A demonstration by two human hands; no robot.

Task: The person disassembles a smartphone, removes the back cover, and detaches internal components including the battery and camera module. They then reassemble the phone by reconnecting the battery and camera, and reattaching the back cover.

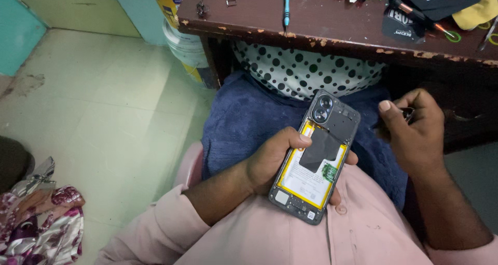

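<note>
My left hand [270, 158] grips an opened smartphone [315, 158] with its back cover off, held over my lap. The phone shows two camera lenses at its top, a yellow-edged white battery and a black patch across the middle. My right hand [415, 127] is beside the phone on the right, fingers curled around a small dark object that I cannot make out.
A worn dark wooden table [332, 21] stands ahead with a blue screwdriver [286, 5], small metal parts [231, 1], black covers and green-handled tools [446, 34]. A blue towel [244, 119] and spotted cloth [306, 70] cover my lap. Buckets [179, 36] stand left; patterned fabric [41, 218] lies on the tiled floor.
</note>
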